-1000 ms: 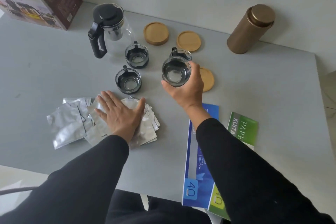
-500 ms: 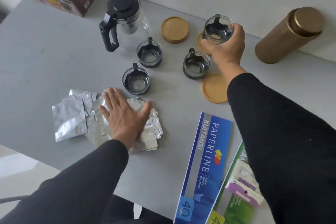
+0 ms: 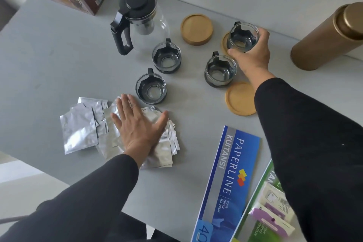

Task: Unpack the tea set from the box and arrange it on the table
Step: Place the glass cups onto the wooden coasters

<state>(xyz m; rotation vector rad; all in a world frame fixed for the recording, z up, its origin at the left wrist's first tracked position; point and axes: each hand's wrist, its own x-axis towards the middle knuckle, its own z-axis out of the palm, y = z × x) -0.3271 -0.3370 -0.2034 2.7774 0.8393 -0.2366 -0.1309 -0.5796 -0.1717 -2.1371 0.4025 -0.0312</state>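
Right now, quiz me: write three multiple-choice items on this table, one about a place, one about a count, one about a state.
1. Where is the cup that the right hand holds?
A. over a wooden coaster
B. inside the box
C. on the foil packets

2. How many wooden coasters show?
A. one
B. three
C. five

3. How does the left hand lie?
A. gripping the teapot handle
B. flat on the foil packets
C. clenched in the air

Answers: 1 A, the coaster peeks out beside the cup. 2 B, three round wooden discs are visible. 3 B, its fingers are spread on the packets.
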